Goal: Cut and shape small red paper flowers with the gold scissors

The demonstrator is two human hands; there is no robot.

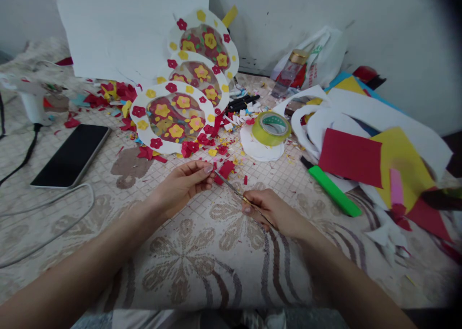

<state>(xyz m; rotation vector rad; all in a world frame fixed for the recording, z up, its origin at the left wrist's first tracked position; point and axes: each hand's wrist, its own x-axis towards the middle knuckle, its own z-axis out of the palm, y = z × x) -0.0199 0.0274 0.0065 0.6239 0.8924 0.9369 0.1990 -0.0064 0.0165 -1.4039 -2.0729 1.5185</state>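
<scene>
While the left hand (184, 184) pinches a small red paper scrap (224, 170) between fingertips, the right hand (270, 211) is closed around thin scissors (234, 191) whose tips meet the scrap, just in front of the flowered paper rings (173, 119) and yellow tape roll (271, 128) on the patterned cloth

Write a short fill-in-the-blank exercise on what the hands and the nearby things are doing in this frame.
1. The right hand holds a pair of ____ whose blades reach the red paper piece.
2. The left hand pinches that paper, whose colour is ____.
3. The roll of tape is ____ in colour.
4. The phone lies with its dark screen facing ____.

Missing words: scissors; red; yellow; up
</scene>
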